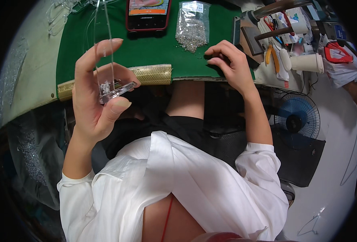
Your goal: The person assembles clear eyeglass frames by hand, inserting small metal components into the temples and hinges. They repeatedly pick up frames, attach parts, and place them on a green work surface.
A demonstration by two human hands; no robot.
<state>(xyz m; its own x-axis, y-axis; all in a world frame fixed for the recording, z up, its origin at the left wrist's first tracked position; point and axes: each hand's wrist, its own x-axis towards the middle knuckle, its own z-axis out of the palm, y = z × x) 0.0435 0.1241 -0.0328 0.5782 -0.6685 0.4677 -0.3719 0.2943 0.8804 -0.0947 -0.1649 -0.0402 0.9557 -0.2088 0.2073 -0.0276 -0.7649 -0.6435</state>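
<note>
My left hand (93, 90) is raised in front of the table edge. Its thumb and fingers hold a clear plastic piece with a flat bar-shaped base (117, 92). From this piece a narrow, see-through frame or loop rises past my index finger and out of the top of the view. My right hand (233, 64) rests at the green mat (154, 50), fingers bent, thumb and index tips slightly apart, with nothing visible between them. Just left of those fingertips, small silvery bits (192, 42) spill from the mouth of a clear plastic bag (192, 20).
A phone in a red case (148, 16) lies at the back. A gold patterned strip (152, 75) runs along the front edge. To the right are a hand-press tool (277, 34), yellow-handled pliers (273, 58), a white cup (307, 63) and a fan (295, 121). Clear plastic parts (57, 18) lie back left.
</note>
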